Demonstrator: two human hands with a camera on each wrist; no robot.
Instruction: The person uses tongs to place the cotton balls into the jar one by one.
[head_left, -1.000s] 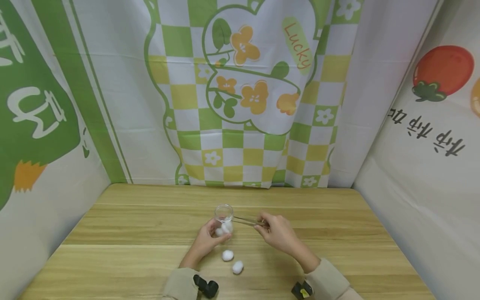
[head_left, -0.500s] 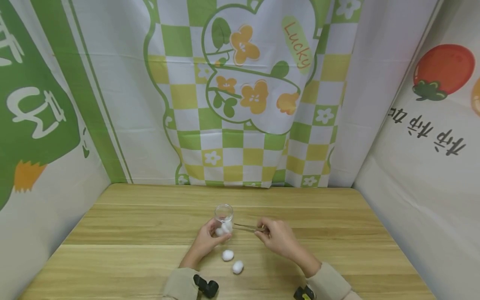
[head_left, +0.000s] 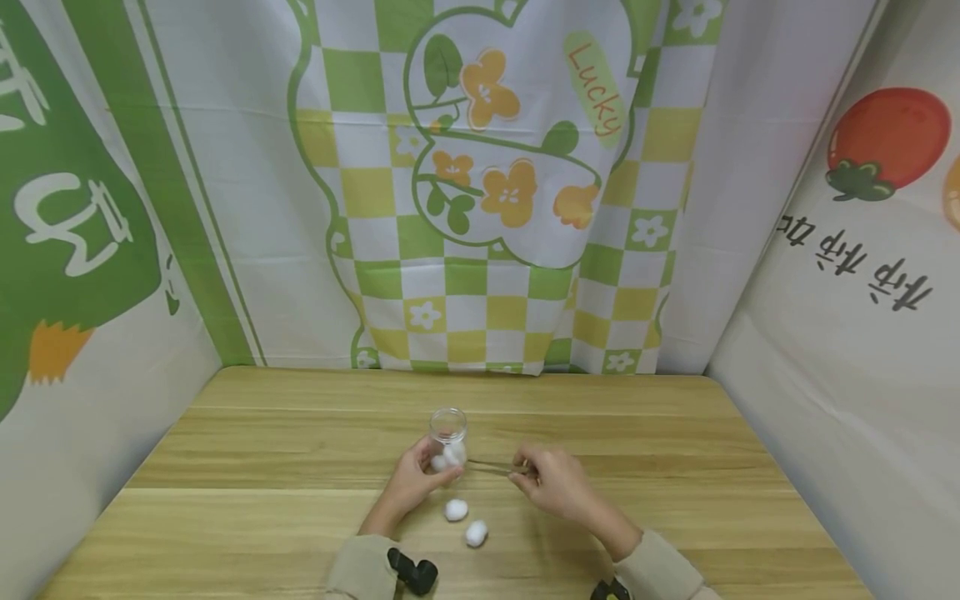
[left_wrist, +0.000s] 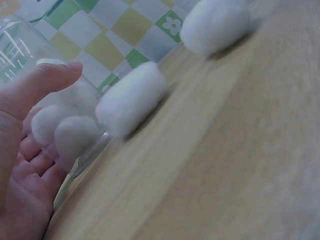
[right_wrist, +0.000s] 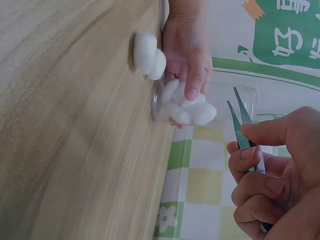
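You are wearing beige sleeves; the left cuff point(head_left: 362, 568) and right cuff point(head_left: 663, 568) are looking broad and plain. A black wrist device point(head_left: 412, 572), rounded at one end, is sitting against the left; another black device point(head_left: 610, 590), showing a yellow fleck, is flanking the right. Your left hand point(head_left: 412, 481) and right hand point(head_left: 557, 482) are showing bare.

Room above transparent cylindrical jar point(head_left: 448, 435); left hand point(head_left: 416, 478) blocks left side, slim metal tweezers point(head_left: 495, 468) right, two white oval cotton balls point(head_left: 456, 510) front.
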